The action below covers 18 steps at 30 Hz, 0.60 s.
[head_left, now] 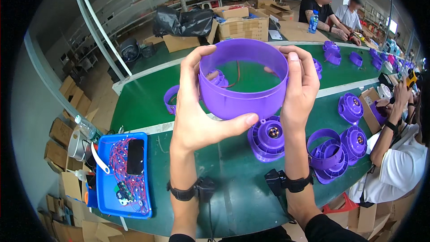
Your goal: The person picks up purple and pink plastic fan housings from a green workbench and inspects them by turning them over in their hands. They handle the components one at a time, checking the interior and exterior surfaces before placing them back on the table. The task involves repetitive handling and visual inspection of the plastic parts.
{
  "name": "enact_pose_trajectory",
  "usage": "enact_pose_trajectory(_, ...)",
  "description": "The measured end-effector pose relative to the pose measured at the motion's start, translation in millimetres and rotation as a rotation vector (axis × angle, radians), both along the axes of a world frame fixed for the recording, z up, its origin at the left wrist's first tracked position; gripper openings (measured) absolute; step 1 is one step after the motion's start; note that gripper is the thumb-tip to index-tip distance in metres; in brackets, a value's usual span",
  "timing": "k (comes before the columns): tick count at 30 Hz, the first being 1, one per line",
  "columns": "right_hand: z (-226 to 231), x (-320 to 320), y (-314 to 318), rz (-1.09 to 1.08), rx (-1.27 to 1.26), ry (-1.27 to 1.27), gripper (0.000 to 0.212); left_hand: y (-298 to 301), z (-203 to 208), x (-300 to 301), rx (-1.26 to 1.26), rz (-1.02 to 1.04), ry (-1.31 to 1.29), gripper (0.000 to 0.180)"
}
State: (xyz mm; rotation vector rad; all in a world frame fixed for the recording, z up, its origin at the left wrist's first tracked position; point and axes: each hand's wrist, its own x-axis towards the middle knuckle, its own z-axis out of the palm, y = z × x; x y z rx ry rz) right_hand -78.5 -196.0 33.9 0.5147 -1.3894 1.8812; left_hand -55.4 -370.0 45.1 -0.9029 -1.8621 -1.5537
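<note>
A purple plastic ring housing is held up above the bench, tilted so that I see through its opening. My left hand grips its left side, the thumb along the lower front wall. My right hand is wrapped round its right side. Through the ring show a purple part and a red wire lying on the green bench. Just below the ring stands a purple motor base with a copper-coloured centre, partly hidden by my right forearm. Black straps with small devices sit on both wrists.
A blue tray on the left holds red wires, circuit boards and a black phone. More purple housings stand to the right, beside a co-worker in white. Boxes and black bags lie beyond the bench; two people sit far right.
</note>
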Motion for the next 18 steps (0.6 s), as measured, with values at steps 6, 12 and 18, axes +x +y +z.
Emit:
enact_pose_trajectory(6,-0.1,0.2,-0.1,0.133,0.163,0.142,0.061,16.7,4.7,7.8,-0.012,0.279,0.144,0.112)
enact_pose_trajectory(12,4.5,15.0,-18.1,0.324,0.143,0.084,0.081,16.6,-3.4,3.1,-0.126,0.445,0.307,0.104)
enact_pose_trajectory(18,1.6,5.2,2.3,0.423,-0.23,-0.172,0.061,10.4,1.4,7.6,-0.075,0.172,0.271,0.099)
